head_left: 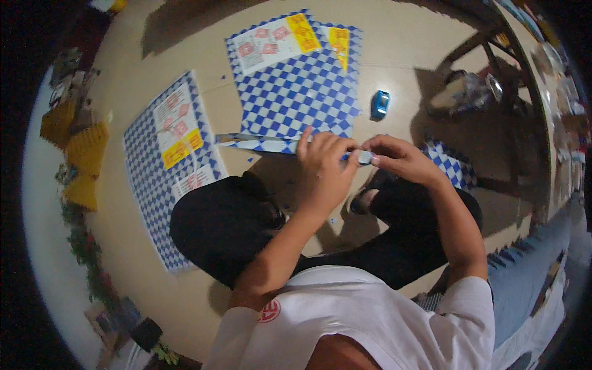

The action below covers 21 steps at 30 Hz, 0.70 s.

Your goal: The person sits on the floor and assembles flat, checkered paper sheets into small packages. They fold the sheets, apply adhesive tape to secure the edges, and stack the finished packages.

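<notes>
Both my hands are above the floor between my knees, on a narrow folded strip (271,146) of blue-and-white checkered sheet. My left hand (327,163) presses the strip between thumb and fingers. My right hand (404,161) pinches its right end, where a short whitish folded bit shows between the thumbs. To the left the strip runs out to a thin point, with a gap between its layers. Just beyond my hands lies a larger checkered sheet (296,102) with a ragged right edge and white and yellow printed panels.
Left of my knee is another checkered sheet (145,163). A small glossy blue object (380,105) sits on the tiled floor (407,31). Under a dark wooden frame (524,80) at the right lies a plastic-wrapped bundle (459,95). Checkered scrap (453,166) rests beside my right knee.
</notes>
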Each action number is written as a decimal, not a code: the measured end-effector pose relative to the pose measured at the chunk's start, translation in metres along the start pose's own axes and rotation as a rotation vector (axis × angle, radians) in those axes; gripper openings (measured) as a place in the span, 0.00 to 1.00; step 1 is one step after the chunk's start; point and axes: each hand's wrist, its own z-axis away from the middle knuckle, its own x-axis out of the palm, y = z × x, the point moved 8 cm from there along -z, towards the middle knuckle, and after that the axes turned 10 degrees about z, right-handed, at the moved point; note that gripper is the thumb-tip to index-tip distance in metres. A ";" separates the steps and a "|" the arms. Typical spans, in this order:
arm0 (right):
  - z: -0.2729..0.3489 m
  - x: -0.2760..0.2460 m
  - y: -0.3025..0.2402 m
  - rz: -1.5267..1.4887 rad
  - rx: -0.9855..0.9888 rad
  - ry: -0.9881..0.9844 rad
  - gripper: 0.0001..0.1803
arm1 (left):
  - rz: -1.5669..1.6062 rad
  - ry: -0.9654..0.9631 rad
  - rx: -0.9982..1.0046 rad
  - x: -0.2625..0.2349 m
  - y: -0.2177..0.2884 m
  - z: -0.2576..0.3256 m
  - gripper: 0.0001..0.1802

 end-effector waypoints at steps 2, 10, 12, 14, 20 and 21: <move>-0.001 -0.003 0.013 0.032 0.018 -0.021 0.16 | 0.022 0.010 -0.020 -0.002 0.001 0.000 0.05; -0.013 -0.003 0.054 0.171 0.010 -0.004 0.17 | 0.075 0.054 -0.025 -0.005 -0.001 0.003 0.05; -0.016 0.003 0.061 0.199 -0.114 0.018 0.16 | 0.085 0.065 -0.022 -0.005 -0.001 0.005 0.05; -0.012 0.001 0.072 0.290 -0.001 -0.019 0.16 | 0.099 0.061 -0.020 -0.007 -0.002 0.006 0.05; -0.008 0.007 0.002 -0.037 -0.022 0.104 0.22 | 0.171 0.085 -0.006 -0.017 -0.004 0.021 0.12; -0.002 0.015 -0.015 0.115 -0.069 0.140 0.22 | 0.194 0.123 0.009 -0.020 -0.002 0.021 0.14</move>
